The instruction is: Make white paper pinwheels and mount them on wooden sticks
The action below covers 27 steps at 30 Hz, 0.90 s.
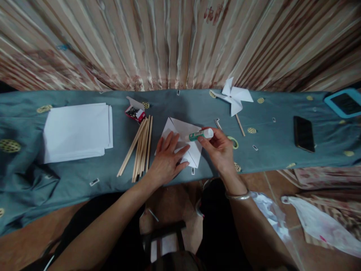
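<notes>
A square sheet of white paper [180, 126] with dark diagonal lines lies on the cloth in front of me. My left hand [168, 158] rests flat on its left part, fingers spread. Between the fingers of my right hand [221, 148] is a glue stick [199, 135] with a green label and white ends. Its tip points left, low over the middle of the paper; whether it touches the sheet I cannot tell. Scissors with green handles [233, 142] lie partly hidden behind my right hand.
Left of the paper are several wooden sticks [140, 146], an open red box [135, 113] of small dark pieces and a stack of white paper [77, 131]. To the right are a white paper pinwheel [232, 98], a black phone [304, 133] and a blue-framed device [345, 102]. A curtain [169, 45] hangs behind.
</notes>
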Available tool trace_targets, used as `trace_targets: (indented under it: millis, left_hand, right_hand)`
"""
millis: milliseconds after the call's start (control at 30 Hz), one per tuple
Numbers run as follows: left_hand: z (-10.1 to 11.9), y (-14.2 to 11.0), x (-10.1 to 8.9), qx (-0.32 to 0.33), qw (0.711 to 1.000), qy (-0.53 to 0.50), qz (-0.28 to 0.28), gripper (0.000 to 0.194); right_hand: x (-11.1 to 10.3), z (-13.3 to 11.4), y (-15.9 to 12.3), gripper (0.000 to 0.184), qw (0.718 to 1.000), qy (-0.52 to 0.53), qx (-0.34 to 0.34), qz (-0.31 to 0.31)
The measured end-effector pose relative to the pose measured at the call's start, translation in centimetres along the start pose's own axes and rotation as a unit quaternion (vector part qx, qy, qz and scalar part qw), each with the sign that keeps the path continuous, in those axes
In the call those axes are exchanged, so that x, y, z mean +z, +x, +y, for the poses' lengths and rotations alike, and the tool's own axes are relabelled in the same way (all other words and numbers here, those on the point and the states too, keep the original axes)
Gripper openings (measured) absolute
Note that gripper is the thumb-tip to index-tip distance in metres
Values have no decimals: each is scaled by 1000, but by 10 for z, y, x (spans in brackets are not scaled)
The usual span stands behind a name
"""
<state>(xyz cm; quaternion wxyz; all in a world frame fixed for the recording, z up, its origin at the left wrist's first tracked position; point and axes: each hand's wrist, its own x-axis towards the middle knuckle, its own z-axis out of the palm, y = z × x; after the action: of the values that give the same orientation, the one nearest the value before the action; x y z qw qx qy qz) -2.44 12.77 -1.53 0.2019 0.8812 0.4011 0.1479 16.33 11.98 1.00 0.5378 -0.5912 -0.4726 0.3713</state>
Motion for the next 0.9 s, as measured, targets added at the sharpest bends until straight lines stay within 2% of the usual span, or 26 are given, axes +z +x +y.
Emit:
trace_targets:
  millis: [100, 300, 533, 900]
  left_hand:
    - [-3, 1, 3, -1, 1000, 7, 6, 52]
    - [-4, 1, 5, 5, 1000, 27, 6, 55]
    - [-3, 1, 5, 3, 999, 35, 0, 56]
    - [1, 2, 1, -5, 999, 42, -16, 57]
  right_hand:
    - [4, 1, -1, 27, 999, -38, -15, -20]
    - [6, 3, -2, 30, 989, -140, -43, -20]
    - [11, -5, -3, 27, 958, -273, -85, -35]
    - [17, -6, -5, 24, 943, -307, -119, -53]
